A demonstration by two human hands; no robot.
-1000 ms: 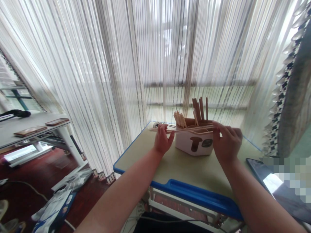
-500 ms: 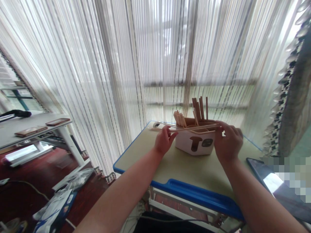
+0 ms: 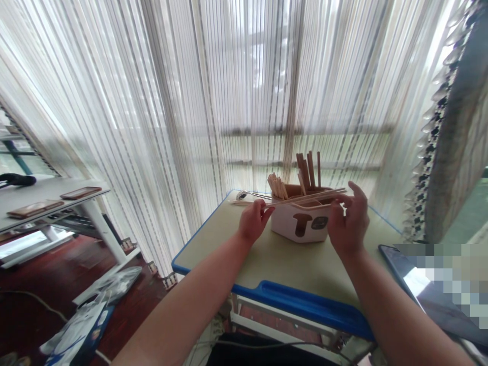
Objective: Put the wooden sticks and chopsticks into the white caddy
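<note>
A white utensil holder (image 3: 301, 226) with a brown letter print stands at the far side of a small beige table (image 3: 290, 267) with a blue rim. Pale chopsticks (image 3: 277, 186) and darker brown sticks (image 3: 308, 170) stand upright in it. My left hand (image 3: 253, 221) pinches a bundle of long pale chopsticks (image 3: 305, 197) that lies across the holder's top. My right hand (image 3: 347, 221) is at the bundle's other end, fingers curled loosely beside the tips, index lifted. A metal spoon (image 3: 247, 194) lies behind the holder's left side.
A dark phone or tablet (image 3: 415, 284) lies at the table's right edge. Striped sheer curtains (image 3: 229, 101) hang close behind. A white desk (image 3: 49, 195) with flat brown items stands at the left; bags and cables lie on the red floor (image 3: 76, 325).
The view shifted slightly. My right hand has loosened and its fingers lifted from the chopstick ends. My left hand still pinches the bundle.
</note>
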